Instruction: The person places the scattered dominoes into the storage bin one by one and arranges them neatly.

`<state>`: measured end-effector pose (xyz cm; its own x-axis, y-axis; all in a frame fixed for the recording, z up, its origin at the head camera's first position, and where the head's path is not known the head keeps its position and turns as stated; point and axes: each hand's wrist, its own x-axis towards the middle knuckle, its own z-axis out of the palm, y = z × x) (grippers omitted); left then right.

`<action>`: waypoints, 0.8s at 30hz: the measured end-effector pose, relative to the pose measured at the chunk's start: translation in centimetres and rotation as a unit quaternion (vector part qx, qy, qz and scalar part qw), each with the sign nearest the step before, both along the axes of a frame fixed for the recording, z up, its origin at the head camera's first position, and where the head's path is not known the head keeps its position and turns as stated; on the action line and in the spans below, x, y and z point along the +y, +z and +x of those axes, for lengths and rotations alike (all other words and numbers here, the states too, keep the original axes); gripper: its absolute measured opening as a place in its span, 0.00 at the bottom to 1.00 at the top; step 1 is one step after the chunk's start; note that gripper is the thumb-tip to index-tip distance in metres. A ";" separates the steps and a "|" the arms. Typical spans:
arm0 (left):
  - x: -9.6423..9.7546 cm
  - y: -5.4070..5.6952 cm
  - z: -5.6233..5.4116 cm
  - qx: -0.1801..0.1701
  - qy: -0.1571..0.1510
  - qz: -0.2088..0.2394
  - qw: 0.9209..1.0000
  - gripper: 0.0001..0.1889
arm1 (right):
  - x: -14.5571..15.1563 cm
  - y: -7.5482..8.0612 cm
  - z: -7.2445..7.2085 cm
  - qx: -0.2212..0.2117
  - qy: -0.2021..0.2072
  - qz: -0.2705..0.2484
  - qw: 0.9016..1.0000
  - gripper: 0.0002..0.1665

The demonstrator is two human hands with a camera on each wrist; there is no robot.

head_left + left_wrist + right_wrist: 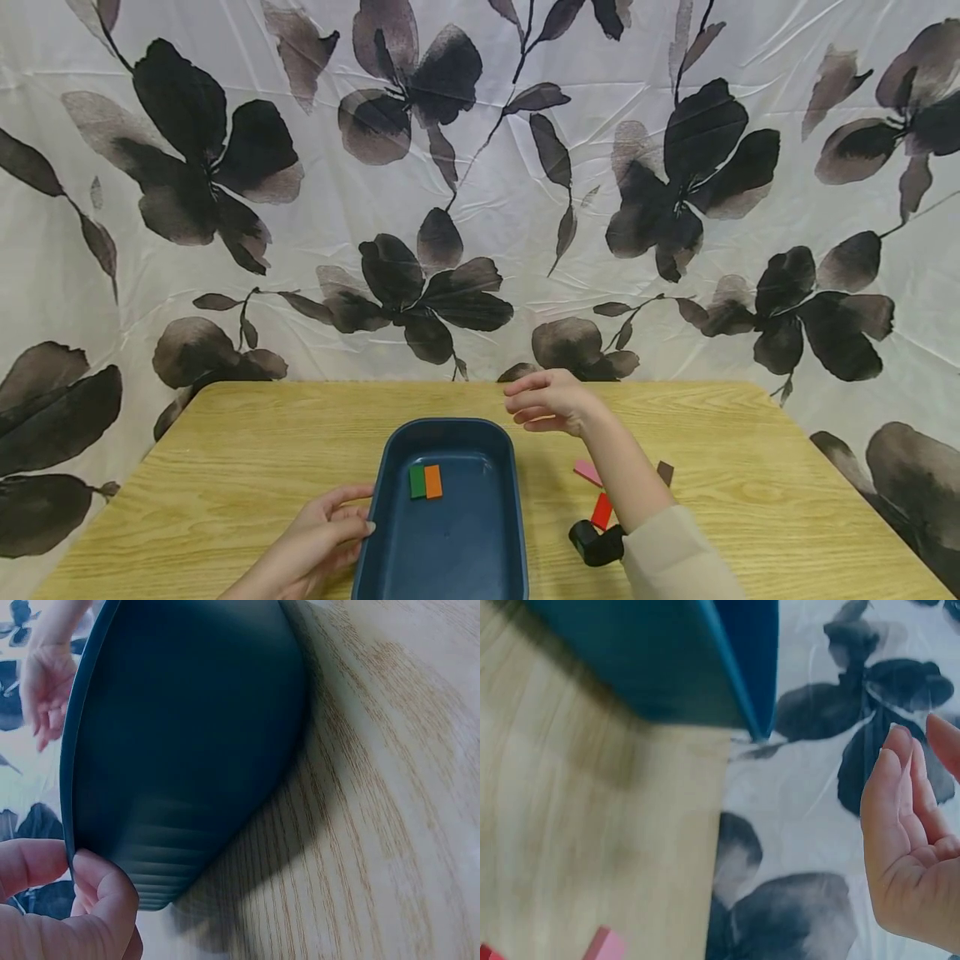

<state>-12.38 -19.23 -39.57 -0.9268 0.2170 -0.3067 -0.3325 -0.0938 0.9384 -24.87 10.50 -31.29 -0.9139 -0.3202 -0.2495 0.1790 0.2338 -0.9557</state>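
Observation:
A dark blue tray [453, 550] with raised walls stands on the table, a green block [417, 482] and an orange block [433, 482] lying side by side inside it. My left hand [318, 533] pinches the tray's left rim between thumb and fingers, which the left wrist view shows close up at the rim [67, 772]. Raised beyond the tray's far right corner, my right hand [551, 402] holds nothing. Its fingers are loosely bent and spread from the thumb in the right wrist view, apart from the tray wall [652, 660].
Right of the tray lie a pink block [587, 472], a red block [602, 510] and a brown block [665, 473], around the right forearm. A black curved object [597, 546] is beside the right sleeve. Behind the wooden table [247, 467] hangs a floral cloth [480, 192].

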 end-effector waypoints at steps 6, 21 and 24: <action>0.1 0.0 0.0 0.002 -0.004 0.003 1.000 0.36 | 2.6 -0.7 -0.2 -0.010 -0.014 -0.004 1.000 0.18; 0.2 0.0 -0.2 0.004 0.000 0.006 1.000 0.36 | 10.9 -1.4 0.2 -0.019 -0.044 0.028 0.998 0.21; 0.1 0.0 -0.2 0.000 0.000 0.006 1.000 0.36 | 12.5 -1.9 0.4 -0.024 -0.057 0.027 0.998 0.20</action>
<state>-12.54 -19.12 -39.60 -0.9272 0.2200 -0.3032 -0.3315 -0.1051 0.9376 -24.49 23.00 -33.16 -0.9303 -0.1998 -0.3077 0.2522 0.2609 -0.9318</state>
